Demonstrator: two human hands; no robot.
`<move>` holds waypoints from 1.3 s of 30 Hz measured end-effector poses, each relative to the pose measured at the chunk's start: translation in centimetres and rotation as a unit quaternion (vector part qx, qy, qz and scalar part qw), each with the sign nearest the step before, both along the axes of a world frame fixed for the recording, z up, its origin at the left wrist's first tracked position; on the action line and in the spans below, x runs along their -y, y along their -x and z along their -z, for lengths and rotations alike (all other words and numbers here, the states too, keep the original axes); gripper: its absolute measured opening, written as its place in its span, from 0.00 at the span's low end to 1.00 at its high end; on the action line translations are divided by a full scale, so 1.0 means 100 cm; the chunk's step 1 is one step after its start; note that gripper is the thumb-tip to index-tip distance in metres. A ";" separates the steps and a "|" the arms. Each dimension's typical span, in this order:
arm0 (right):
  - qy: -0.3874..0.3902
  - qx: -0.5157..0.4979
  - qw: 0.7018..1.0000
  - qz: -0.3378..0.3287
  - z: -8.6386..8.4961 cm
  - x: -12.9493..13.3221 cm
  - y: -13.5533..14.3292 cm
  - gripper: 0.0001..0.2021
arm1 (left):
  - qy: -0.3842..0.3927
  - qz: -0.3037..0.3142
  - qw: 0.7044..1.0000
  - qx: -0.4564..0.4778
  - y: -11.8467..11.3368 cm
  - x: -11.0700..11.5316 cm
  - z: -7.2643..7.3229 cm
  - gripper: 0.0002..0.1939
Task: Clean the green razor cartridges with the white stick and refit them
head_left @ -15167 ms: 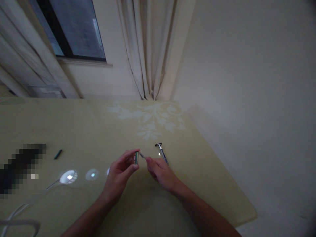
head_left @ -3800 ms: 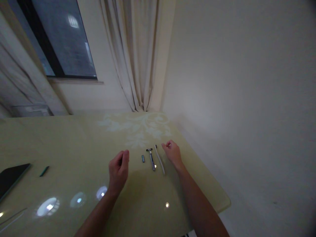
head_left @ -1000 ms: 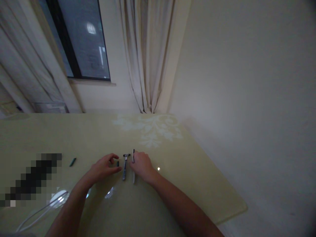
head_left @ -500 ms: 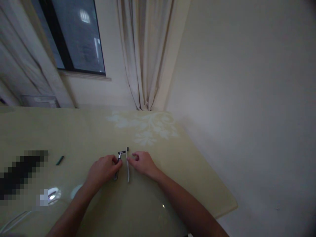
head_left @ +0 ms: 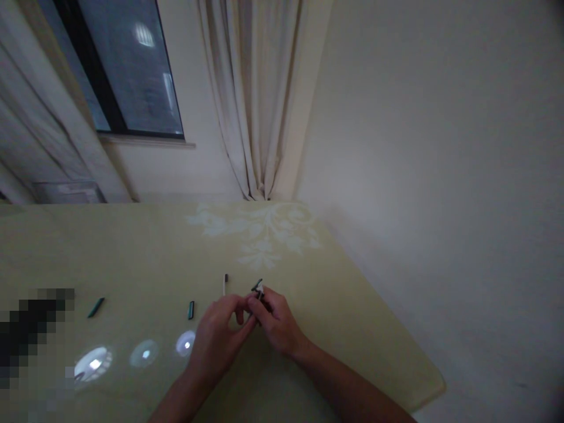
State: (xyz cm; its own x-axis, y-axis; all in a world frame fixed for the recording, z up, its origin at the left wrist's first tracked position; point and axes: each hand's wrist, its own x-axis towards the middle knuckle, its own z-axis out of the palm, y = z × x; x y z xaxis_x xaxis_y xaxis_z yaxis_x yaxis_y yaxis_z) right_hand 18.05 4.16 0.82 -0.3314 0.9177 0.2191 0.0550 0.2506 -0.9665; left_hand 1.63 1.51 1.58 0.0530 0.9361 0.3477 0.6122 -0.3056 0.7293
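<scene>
A razor is held up between both hands, its dark head above the fingers and most of its handle hidden by them. My right hand is closed around the handle just below the head. The fingertips of my left hand pinch at the lower part of the razor, touching my right fingers. Behind my left hand a toothbrush with a pale handle and dark bristles lies on the table, its lower end hidden. A small dark green razor cartridge rests just left of my left hand.
Another dark green cartridge lies farther left on the glossy, pale yellow-green table. A dark pixelated patch covers the table's left side. The table's right edge slants near my right forearm; a wall and curtain stand behind.
Both hands have moved right and come together on the razor. My right hand has let go of the toothbrush, which stays on the table. The nearer cartridge has come into view.
</scene>
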 end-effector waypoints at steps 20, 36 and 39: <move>0.145 -0.045 0.968 -0.198 -0.025 0.003 -0.021 0.29 | 0.124 0.096 0.943 0.294 0.022 0.003 -0.008 0.20; 0.168 -0.104 0.937 -0.289 -0.029 0.001 -0.027 0.27 | 0.164 0.127 0.914 0.350 0.023 -0.001 -0.022 0.19; 0.171 -0.110 0.936 -0.288 -0.026 0.001 -0.027 0.26 | 0.175 0.123 0.908 0.359 0.021 0.000 -0.020 0.19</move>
State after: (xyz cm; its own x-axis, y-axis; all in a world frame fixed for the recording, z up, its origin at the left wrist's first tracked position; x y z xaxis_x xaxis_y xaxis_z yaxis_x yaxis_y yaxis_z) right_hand 20.71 4.10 3.43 -0.7740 0.6298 0.0658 -0.2030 -0.1484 -0.9679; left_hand -0.48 1.53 3.61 0.1524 0.9865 0.0593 -0.1158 -0.0418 0.9924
